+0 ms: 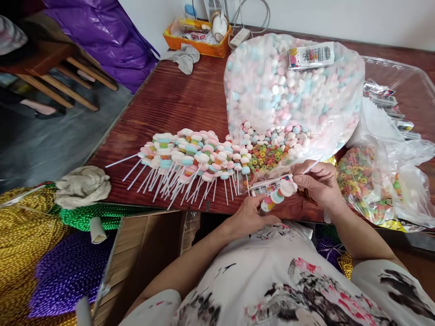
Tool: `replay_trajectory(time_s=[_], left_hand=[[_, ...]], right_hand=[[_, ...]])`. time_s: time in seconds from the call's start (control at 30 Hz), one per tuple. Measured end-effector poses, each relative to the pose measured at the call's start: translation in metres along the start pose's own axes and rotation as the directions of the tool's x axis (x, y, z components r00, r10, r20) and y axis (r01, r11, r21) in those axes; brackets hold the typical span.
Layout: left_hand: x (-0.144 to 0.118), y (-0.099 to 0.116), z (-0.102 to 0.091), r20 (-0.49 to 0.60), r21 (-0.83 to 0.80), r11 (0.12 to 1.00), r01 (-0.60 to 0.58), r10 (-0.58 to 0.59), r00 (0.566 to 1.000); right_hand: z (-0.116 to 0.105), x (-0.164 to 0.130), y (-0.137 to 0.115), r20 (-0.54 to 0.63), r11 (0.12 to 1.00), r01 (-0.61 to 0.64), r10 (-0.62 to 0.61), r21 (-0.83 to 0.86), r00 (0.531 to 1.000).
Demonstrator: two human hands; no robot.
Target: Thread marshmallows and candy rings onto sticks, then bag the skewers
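Bare forearms come up from the bottom edge and meet just past the near edge of the dark wooden bench (176, 104). The left hand (249, 215) lies low, palm turned inward, fingers curled around the lower end of a candy skewer (277, 197). The right hand (317, 181) sits higher and to the right, knuckles up, fingers pinched narrowly on the thin white stick of that skewer, which slants up out of its grip. Round marshmallow pieces in white, pink and blue and a coloured ring are threaded on it between the two hands.

How the left fingertips sit on the skewer is hidden behind the candy, and the small printed packet just behind the hands is too blurred to read. The elbows are cut off by the frame.

Just left of the hands, a pile of finished skewers (190, 156) lies fanned on the bench, sticks pointing toward the person. Behind the hands a big clear bag of marshmallows (288, 86) spills open, with coloured cereal rings (268, 156) at its mouth. A second bag of rings (360, 181) lies right of the right hand.
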State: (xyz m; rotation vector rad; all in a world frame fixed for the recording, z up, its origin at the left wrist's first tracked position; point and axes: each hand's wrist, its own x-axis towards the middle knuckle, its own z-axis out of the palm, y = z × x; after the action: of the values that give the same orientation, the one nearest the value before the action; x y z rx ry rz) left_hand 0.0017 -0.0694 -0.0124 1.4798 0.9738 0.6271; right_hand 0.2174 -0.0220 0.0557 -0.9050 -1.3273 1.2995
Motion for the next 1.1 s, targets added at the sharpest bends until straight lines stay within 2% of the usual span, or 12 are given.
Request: replay_trajectory(time_s=[0.07, 0.13, 0.2, 0.27, 0.37, 0.43, 0.5, 0.57, 0.67, 0.83, 1.0, 1.1], left_hand=[[0.011, 0.000, 0.000, -0.174, 0.278, 0.946, -0.167, 0.221, 0.960], [0.019, 0.000, -0.001, -0.223, 0.447, 0.854, -0.266, 0.395, 0.891], [0.024, 0.004, 0.000, -0.225, 0.442, 0.848, -0.294, 0.421, 0.879], [0.024, 0.009, 0.001, -0.210, 0.276, 0.927, -0.253, 0.315, 0.926], [0.020, 0.018, -0.002, 0.074, -0.187, 0.982, -0.016, 0.030, 0.997], [0.019, 0.023, -0.006, 0.355, -0.366, 0.907, 0.209, -0.072, 0.932], [0.019, 0.028, -0.009, 0.478, -0.367, 0.884, 0.289, -0.088, 0.874], [0.021, 0.031, -0.008, 0.404, -0.293, 0.939, 0.179, -0.049, 0.914], [0.024, 0.030, -0.002, 0.109, -0.085, 0.996, -0.040, 0.049, 0.993], [0.031, 0.012, 0.002, -0.282, 0.244, 0.965, -0.097, 0.166, 0.945], [0.030, 0.010, 0.000, -0.332, 0.208, 0.978, -0.017, 0.087, 0.939], [0.027, 0.016, -0.004, -0.176, -0.153, 0.986, 0.067, -0.094, 0.980]], right_hand=[[0.004, -0.001, -0.003, -0.124, 1.000, 0.015, -0.015, -0.003, 0.992], [0.008, -0.003, -0.005, -0.223, 0.999, 0.042, -0.042, -0.007, 0.974], [0.009, -0.006, -0.003, -0.279, 0.996, 0.091, -0.087, 0.000, 0.956], [0.007, -0.009, 0.001, -0.263, 0.989, 0.145, -0.135, 0.019, 0.955], [-0.002, -0.010, 0.004, -0.083, 0.978, 0.204, -0.200, 0.042, 0.976], [-0.009, -0.008, 0.001, 0.057, 0.971, 0.234, -0.236, 0.040, 0.970], [-0.013, -0.004, -0.005, 0.144, 0.968, 0.248, -0.249, 0.023, 0.958], [-0.012, 0.000, -0.010, 0.161, 0.976, 0.216, -0.210, -0.016, 0.964], [-0.002, 0.003, -0.009, 0.051, 0.992, 0.110, -0.107, -0.060, 0.993], [0.019, 0.001, 0.023, -0.292, 0.998, 0.057, -0.055, 0.000, 0.955], [0.032, 0.002, 0.041, -0.527, 0.991, 0.128, -0.096, 0.025, 0.845], [0.026, 0.006, 0.039, -0.455, 0.990, 0.132, -0.098, 0.045, 0.885]])
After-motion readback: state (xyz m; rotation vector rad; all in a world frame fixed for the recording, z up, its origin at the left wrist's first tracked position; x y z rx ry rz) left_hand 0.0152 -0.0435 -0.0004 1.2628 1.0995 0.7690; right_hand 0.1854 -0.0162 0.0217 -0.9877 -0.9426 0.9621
